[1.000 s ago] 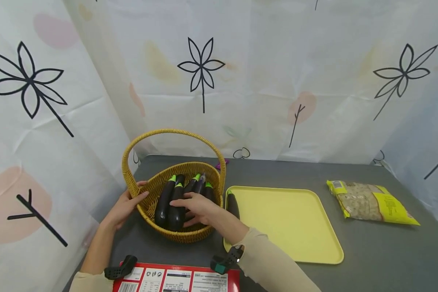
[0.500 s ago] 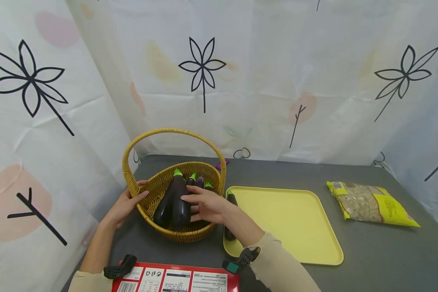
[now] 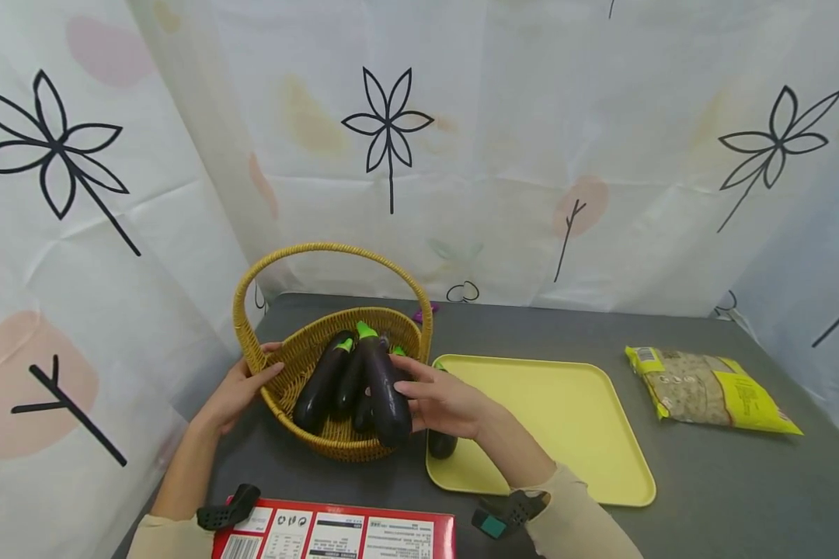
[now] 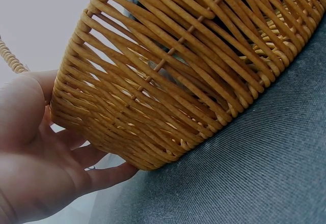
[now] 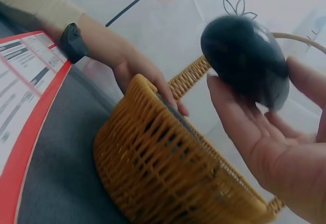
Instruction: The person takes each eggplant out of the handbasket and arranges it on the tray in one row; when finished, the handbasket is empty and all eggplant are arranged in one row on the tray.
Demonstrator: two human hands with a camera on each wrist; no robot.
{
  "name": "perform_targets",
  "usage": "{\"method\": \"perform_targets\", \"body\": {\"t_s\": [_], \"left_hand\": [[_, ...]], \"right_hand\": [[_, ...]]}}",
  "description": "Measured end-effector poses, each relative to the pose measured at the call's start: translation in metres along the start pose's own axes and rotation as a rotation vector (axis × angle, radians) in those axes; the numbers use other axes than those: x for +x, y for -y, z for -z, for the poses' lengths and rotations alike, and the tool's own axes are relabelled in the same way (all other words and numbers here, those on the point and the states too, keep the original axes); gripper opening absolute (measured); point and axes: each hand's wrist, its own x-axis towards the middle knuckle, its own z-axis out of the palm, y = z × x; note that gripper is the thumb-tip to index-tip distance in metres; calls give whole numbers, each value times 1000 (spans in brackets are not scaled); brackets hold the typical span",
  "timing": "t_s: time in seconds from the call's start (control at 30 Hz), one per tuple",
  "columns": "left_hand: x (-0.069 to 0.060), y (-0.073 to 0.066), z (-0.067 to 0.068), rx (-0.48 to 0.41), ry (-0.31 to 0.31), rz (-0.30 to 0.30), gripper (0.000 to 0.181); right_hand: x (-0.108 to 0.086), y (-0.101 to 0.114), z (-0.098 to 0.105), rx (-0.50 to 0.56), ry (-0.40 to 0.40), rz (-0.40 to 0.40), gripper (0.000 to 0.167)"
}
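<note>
My right hand (image 3: 450,400) grips a dark purple eggplant (image 3: 386,392) with a green cap, raised over the right side of the wicker basket (image 3: 342,450). In the right wrist view, the rounded end of this eggplant (image 5: 244,56) sits between thumb and fingers, above the rim. My left hand (image 3: 241,392) holds the basket's left rim near the handle base, thumb over the edge. The left wrist view has its fingers against the outer weave (image 4: 153,91). Several other eggplants (image 3: 322,388) lie in the basket, partly hidden by the held one.
Right of the basket, a yellow tray (image 3: 552,419) bears another eggplant (image 3: 442,446) at its left edge, partly behind my right hand. A yellow-labelled bag (image 3: 713,388) lies far right. A red and white box (image 3: 335,536) lies at the front. A patterned curtain (image 3: 503,155) closes the back.
My right hand has taken hold of an eggplant in the basket and carried it rightward, to the basket's right rim. The left hand has stayed on the left rim.
</note>
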Motion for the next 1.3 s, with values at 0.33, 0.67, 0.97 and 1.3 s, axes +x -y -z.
{"method": "perform_targets", "body": {"t_s": [0.33,0.67,0.97,1.3], "left_hand": [[0,0,1,0,-9,-3,62],[0,-3,0,-7,-7,9,62],[-1,-3,-1,-9,-9,18,61],[-2,-3,-1,-4,-9,29,62]], "right_hand": [[-40,-6,30,-126,175,8,83],[-80,-20,73,-119,150,51,58],[-97,-25,98,-64,-137,52,50],[-87,-31,99,-99,-325,-21,59]]}}
